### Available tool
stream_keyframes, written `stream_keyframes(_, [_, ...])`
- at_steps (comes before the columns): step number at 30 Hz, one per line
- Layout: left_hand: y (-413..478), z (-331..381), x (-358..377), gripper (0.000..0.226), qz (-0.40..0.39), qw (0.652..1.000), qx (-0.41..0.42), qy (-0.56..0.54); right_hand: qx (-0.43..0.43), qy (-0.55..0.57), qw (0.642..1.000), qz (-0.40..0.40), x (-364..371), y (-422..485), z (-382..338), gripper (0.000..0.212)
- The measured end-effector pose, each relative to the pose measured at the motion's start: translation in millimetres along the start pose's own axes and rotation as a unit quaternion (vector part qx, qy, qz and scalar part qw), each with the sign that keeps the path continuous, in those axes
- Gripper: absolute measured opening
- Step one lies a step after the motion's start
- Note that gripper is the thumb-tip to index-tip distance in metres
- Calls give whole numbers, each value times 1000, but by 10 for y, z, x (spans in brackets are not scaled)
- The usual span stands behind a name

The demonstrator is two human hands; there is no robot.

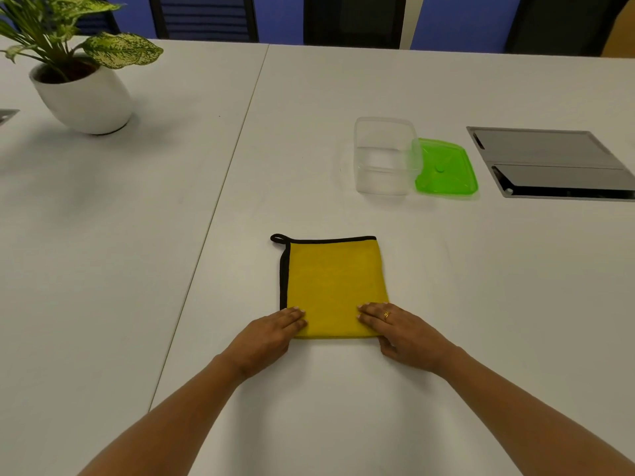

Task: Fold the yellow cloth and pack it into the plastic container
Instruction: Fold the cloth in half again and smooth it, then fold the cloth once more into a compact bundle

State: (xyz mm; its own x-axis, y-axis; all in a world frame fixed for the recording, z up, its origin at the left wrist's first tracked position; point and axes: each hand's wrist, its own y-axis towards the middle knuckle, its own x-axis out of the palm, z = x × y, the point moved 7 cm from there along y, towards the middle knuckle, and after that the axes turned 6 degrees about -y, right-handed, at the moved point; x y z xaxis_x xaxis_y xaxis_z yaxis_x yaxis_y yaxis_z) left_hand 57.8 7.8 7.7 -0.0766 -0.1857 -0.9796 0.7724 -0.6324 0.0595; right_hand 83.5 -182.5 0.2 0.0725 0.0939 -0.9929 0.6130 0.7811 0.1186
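The yellow cloth (331, 283) lies folded into a rough square on the white table (137, 235), with black trim along its far and left edges and a small loop at the far left corner. My left hand (271, 334) rests flat on its near left corner. My right hand (402, 329), wearing a ring, presses the near right corner with straight fingers, thumb at the cloth's edge. The clear plastic container (386, 156) stands open and empty farther back to the right. Its green lid (446, 171) lies flat beside it, touching its right side.
A potted plant in a white pot (84, 94) stands at the far left. A grey cable hatch (556, 163) is set into the table at the right. Dark chairs (206, 17) line the far edge. A seam (220, 187) splits the tabletop.
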Motion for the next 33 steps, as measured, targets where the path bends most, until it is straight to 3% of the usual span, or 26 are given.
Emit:
stream_keyframes(5, [-5,-62,10,59,13,998,-39,-46,50,75,994,-61,146,-33,62,59])
stream_keyframes(9, [-2,-273,84,36,-5,966,-139,-218,91,155,978,-105,176,-85,148,69])
stream_keyframes(16, [87,-500,-144,24,45,917,-194,-346,131,201,968,-75,23,-31,249,74])
stream_keyframes(23, [74,-586,-239,39,56,880,-220,-416,160,264,950,-57,11,18,271,50])
stream_keyframes(26, [34,-582,-249,42,57,879,-212,-423,211,314,925,-34,15,-4,320,44])
stream_keyframes(30, [60,-565,-85,60,-1,887,-231,-399,288,340,895,1,20,-65,439,32])
stream_keyframes(33, [126,-590,-59,57,22,880,-261,-397,330,377,865,25,10,-101,504,24])
